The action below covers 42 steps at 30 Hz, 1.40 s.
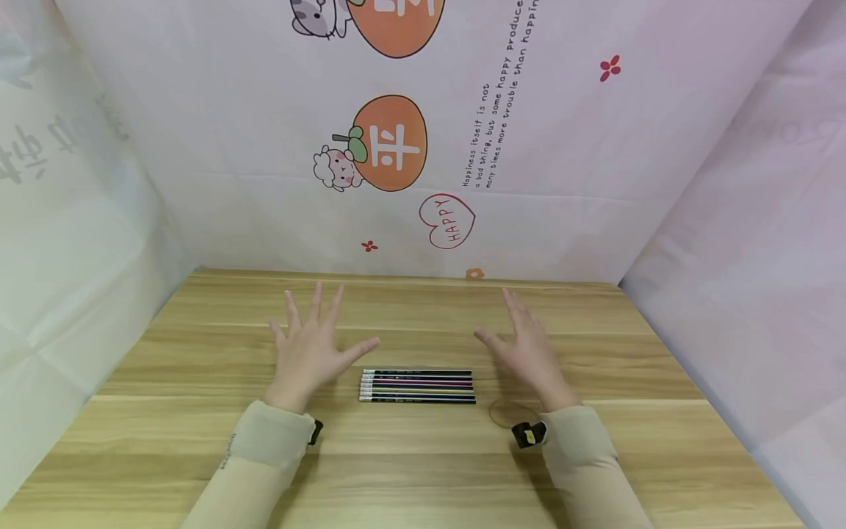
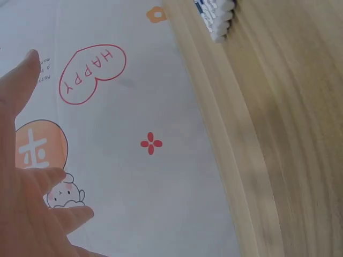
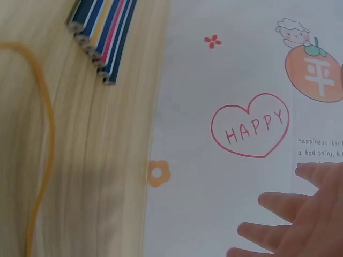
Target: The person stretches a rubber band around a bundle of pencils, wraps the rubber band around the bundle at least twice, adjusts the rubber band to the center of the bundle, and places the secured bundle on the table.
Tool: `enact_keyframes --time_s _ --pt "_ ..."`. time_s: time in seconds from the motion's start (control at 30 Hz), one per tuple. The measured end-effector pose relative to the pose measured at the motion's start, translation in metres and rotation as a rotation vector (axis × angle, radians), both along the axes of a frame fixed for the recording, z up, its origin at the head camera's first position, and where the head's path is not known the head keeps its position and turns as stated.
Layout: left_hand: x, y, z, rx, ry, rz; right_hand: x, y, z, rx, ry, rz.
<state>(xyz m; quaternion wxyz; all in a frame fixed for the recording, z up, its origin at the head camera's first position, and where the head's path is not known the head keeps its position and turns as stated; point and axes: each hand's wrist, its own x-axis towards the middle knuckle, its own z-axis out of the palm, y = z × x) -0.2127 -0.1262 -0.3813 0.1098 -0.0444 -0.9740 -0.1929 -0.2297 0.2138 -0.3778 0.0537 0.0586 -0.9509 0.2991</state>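
Several pencils lie side by side in a flat row on the wooden table, white eraser ends to the left and bare ends to the right. My left hand, fingers spread wide, hovers to the left of the row and holds nothing. On the other side my right hand is also held out with its fingers apart and nothing in it. A thin yellow-brown rubber band lies on the table just right of the pencils, near the right wrist; it shows large in the right wrist view.
The wood-grain table meets a white printed cloth at its back edge. More white cloth hangs at the left and right. Black wrist cameras sit at both cuffs.
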Motion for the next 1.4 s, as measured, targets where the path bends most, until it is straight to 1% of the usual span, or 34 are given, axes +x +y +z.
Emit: enact_keyframes --time_s 0.13,0.2,0.43,0.5,0.63,0.8,1.0,1.1,1.2,1.4 --pt "0.0 -0.001 0.003 0.053 -0.037 -0.003 0.002 0.002 0.003 -0.107 -0.04 0.017" --pt "0.0 -0.001 0.004 0.065 -0.049 -0.005 0.003 0.003 0.004 -0.162 -0.055 0.031" --pt "0.001 -0.001 0.003 0.106 -0.065 -0.017 0.006 0.006 0.004 -0.442 -0.108 0.118" --pt "0.001 -0.001 0.002 0.114 -0.065 -0.02 0.006 0.006 0.003 -0.493 -0.132 0.122" --pt "0.001 -0.001 -0.001 0.14 -0.066 -0.035 0.007 0.007 0.001 -0.555 -0.181 0.128" --pt "0.0 0.0 -0.006 0.181 -0.077 -0.056 0.007 0.008 -0.005 -0.637 -0.21 0.151" --pt "0.002 0.002 -0.011 0.253 -0.136 -0.056 0.006 0.008 -0.015 -0.665 -0.267 0.148" --pt "0.004 0.003 -0.014 0.291 -0.16 -0.056 0.006 0.007 -0.02 -0.669 -0.278 0.156" --pt "0.005 0.004 -0.017 0.331 -0.178 -0.065 0.006 0.006 -0.024 -0.666 -0.283 0.163" --pt "0.005 0.005 -0.025 0.384 -0.24 -0.096 0.006 0.002 -0.031 -0.667 -0.344 0.178"
